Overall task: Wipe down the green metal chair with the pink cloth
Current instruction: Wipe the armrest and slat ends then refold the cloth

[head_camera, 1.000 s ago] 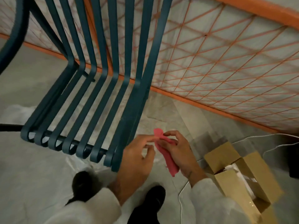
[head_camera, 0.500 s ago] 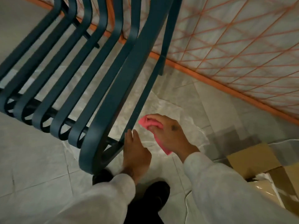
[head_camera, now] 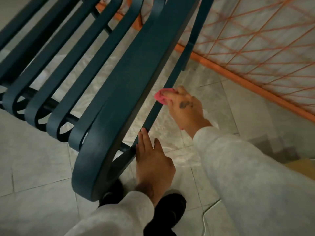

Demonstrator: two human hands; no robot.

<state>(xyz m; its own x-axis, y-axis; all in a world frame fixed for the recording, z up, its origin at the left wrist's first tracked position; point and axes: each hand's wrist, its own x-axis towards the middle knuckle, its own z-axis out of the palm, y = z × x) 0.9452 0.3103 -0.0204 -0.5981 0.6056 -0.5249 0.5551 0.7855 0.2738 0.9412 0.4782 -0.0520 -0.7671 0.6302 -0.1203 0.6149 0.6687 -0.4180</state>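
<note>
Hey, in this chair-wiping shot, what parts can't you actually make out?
Head view, the only one:
- pink cloth: mostly hidden under the right hand; only a bunched end shows.
- green chair: upper part cut off by the top and left edges.
- black shoes: partly covered by the left sleeve and a chair slat.
- tan box: only a corner shows, cut by the right edge and the right sleeve.

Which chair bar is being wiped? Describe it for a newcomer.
On the chair, find the widest slat, nearest the person. Right of it runs a thin bar: the only one touched by the left hand and the cloth in the right hand.
</note>
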